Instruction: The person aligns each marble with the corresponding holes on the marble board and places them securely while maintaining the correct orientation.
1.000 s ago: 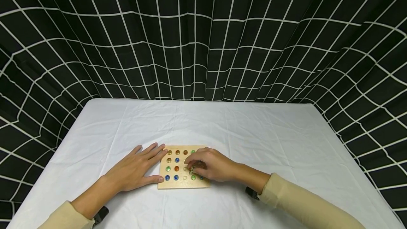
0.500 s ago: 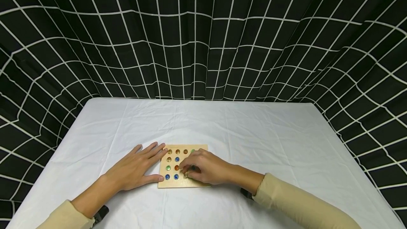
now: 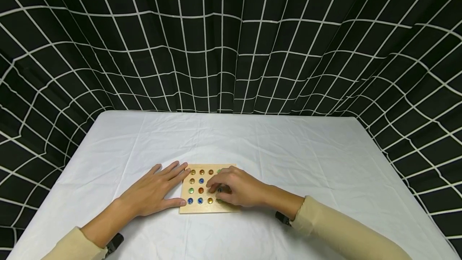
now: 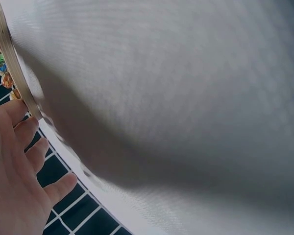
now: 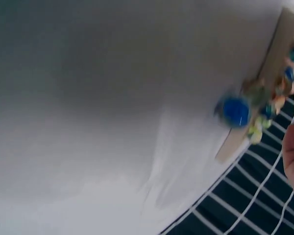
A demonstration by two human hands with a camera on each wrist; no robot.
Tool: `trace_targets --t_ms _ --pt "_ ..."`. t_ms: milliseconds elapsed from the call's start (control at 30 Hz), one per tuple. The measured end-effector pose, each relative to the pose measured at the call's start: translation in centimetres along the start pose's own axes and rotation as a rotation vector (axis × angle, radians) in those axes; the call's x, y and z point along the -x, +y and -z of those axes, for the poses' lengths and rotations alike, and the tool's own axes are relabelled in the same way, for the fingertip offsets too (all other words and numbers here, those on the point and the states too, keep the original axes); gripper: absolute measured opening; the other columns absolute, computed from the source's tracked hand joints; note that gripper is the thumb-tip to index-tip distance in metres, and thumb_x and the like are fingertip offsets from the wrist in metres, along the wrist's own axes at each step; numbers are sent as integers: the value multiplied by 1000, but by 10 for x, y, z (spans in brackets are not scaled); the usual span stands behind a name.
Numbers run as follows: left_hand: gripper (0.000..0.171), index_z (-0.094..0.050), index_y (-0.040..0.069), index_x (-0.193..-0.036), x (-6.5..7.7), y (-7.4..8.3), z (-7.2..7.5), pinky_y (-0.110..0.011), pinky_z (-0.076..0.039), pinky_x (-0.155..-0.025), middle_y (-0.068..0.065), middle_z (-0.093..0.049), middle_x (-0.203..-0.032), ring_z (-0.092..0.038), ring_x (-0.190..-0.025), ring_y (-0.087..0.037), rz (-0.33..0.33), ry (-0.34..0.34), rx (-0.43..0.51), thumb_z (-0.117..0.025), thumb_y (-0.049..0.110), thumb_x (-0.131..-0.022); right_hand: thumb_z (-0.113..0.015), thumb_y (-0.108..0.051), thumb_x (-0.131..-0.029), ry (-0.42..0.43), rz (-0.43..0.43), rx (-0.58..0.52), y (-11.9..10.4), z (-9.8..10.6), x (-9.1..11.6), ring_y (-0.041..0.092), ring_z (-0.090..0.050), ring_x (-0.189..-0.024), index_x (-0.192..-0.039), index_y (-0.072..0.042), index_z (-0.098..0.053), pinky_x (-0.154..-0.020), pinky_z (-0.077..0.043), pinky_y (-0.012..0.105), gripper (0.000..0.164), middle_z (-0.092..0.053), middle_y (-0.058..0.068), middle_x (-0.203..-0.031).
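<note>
A pale wooden board (image 3: 225,208) with rows of coloured glass marbles lies at the table's near side. My left hand (image 3: 155,189) rests flat at its left edge, fingers spread and thumb on the near left corner. My right hand (image 3: 238,187) hovers over the board's right part, fingers bent and thumb apart, with no marble seen gripped. An amber marble (image 3: 210,200) sits in the near row, next to a blue marble (image 3: 200,200). My right hand hides several right-hand places. In the right wrist view, a blurred blue marble (image 5: 235,111) stands at the board's near corner.
A white cloth (image 3: 288,151) with faint creases covers the table. Black curtains (image 3: 202,43) with a white grid stand behind it and at both sides. Dark wrist cameras (image 3: 114,244) sit under the cuffs.
My right hand moved toward the near row with a marble, then back up and slightly right. An amber marble now sits in the near row's third place. My left hand stayed still.
</note>
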State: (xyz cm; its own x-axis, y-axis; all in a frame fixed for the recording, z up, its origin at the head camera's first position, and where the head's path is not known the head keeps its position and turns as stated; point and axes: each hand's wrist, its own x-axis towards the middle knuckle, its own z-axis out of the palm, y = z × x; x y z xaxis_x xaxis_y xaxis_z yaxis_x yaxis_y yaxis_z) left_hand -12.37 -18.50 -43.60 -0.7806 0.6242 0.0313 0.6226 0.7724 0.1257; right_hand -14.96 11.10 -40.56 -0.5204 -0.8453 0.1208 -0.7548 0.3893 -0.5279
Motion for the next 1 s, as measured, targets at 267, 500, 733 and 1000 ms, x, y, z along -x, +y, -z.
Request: trace_targets --t_ms 267,500,733,1000 --pt "85 -35 20 -157 -1 -1 -1 -60 -30 -111 -2 -33 -160 -31 -147 -25 -4 2 -13 -43 74 -92 -77 -10 -87 107 -69 -26 15 20 26 10 -64 -95 -115 -9 -71 -92 -48 33 28 -73 -6 -100" --pt "86 -34 20 -157 0 -1 0 -61 -30 -111 -2 -32 -161 -31 -147 -25 0 -6 -11 -41 75 -92 -78 -12 -86 96 -148 -6 25 22 49 8 -63 -98 -115 -12 -71 -93 -49 37 29 -73 -10 -100" --pt "85 -36 20 -156 0 1 0 -61 -31 -111 -2 -34 -160 -33 -146 -26 -2 7 -7 -44 74 -92 -81 -13 -83 62 -189 -12 29 20 64 9 -63 -97 -115 -12 -71 -93 -48 36 34 -71 -12 -99" --pt "85 -35 20 -157 0 0 -1 -61 -30 -111 -2 -34 -160 -32 -146 -26 -2 4 -8 -44 74 -92 -80 -12 -84 22 -229 -32 31 16 69 5 -62 -95 -114 -15 -71 -94 -47 36 31 -69 -14 -99"
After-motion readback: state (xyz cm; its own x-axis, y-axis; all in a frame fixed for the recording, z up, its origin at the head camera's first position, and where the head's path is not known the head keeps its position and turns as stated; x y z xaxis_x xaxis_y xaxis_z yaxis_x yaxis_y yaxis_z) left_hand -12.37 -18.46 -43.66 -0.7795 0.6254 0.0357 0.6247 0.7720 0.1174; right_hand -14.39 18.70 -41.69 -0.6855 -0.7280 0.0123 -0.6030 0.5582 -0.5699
